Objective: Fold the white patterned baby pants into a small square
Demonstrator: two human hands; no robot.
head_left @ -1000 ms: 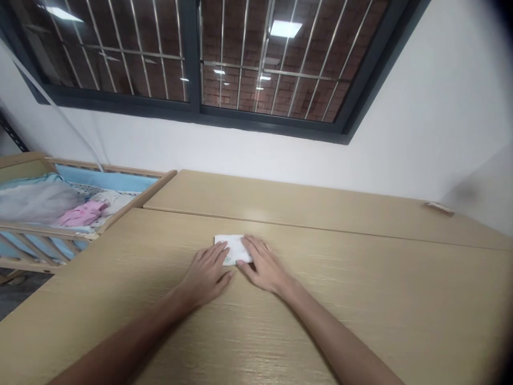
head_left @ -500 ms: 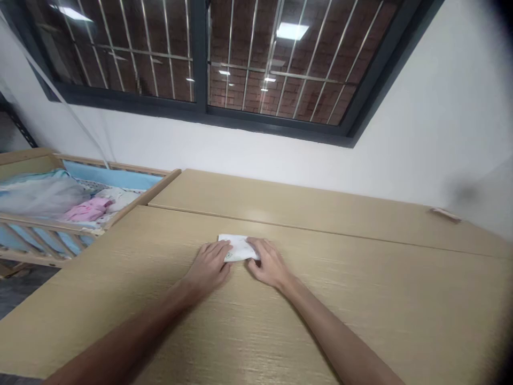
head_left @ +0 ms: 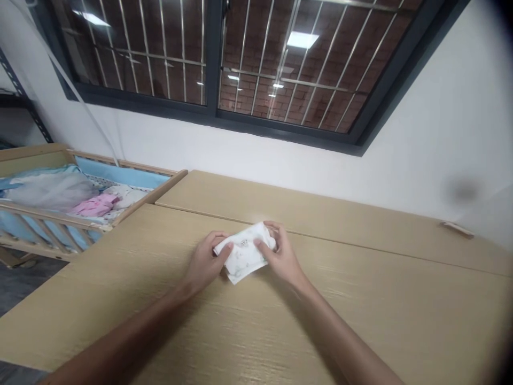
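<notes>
A small folded white cloth [head_left: 245, 255] with a faint green and grey printed pattern is held up at a tilt just above the table, near its middle. My left hand [head_left: 206, 259] grips its left end, with the thumb on the front face and the fingers curled behind. At the right end, my right hand [head_left: 280, 254] is closed on it the same way, thumb pressed on the print. The fingers behind the cloth are partly hidden.
The wide wooden table [head_left: 192, 321] meets a second wooden strip [head_left: 304, 208] along the white wall. On the left stands a wooden crib [head_left: 52, 216] with pink clothing [head_left: 96, 205] inside. A thin piece [head_left: 457, 230] lies at the far right. Above is a barred window [head_left: 212, 59].
The cloth was flat on the table under both hands. Now it is lifted and tilted, its printed face toward me, with both thumbs on the front. The view has shifted slightly.
</notes>
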